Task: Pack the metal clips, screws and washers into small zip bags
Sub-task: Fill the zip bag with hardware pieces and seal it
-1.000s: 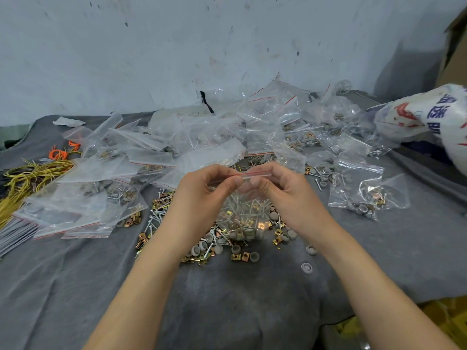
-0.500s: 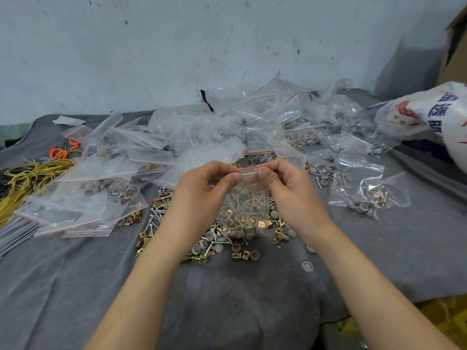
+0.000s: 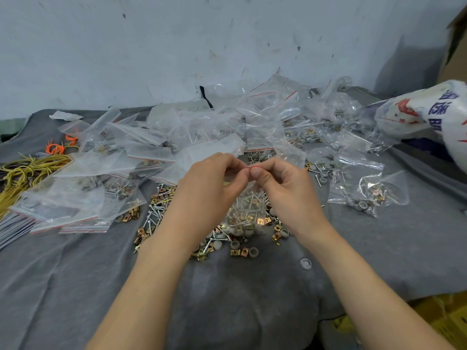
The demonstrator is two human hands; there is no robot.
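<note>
- Two hands are meeting above the middle of a grey-covered desk [image 3: 227, 306].
- The left hand [image 3: 212, 183] and right hand [image 3: 283, 185] are each pinching the top edge of a small zip bag [image 3: 249, 209], fingertips clamped on its red seal strip [image 3: 253, 167].
- The bag is hanging between the hands, holding screws, clips and washers, just above the loose hardware pile [image 3: 235, 246].
- To seal it well, I would suggest pressing along the strip end to end with the bag upright, so nothing is spilling.
- Packed bags [image 3: 364, 190] are lying to the right.
</note>
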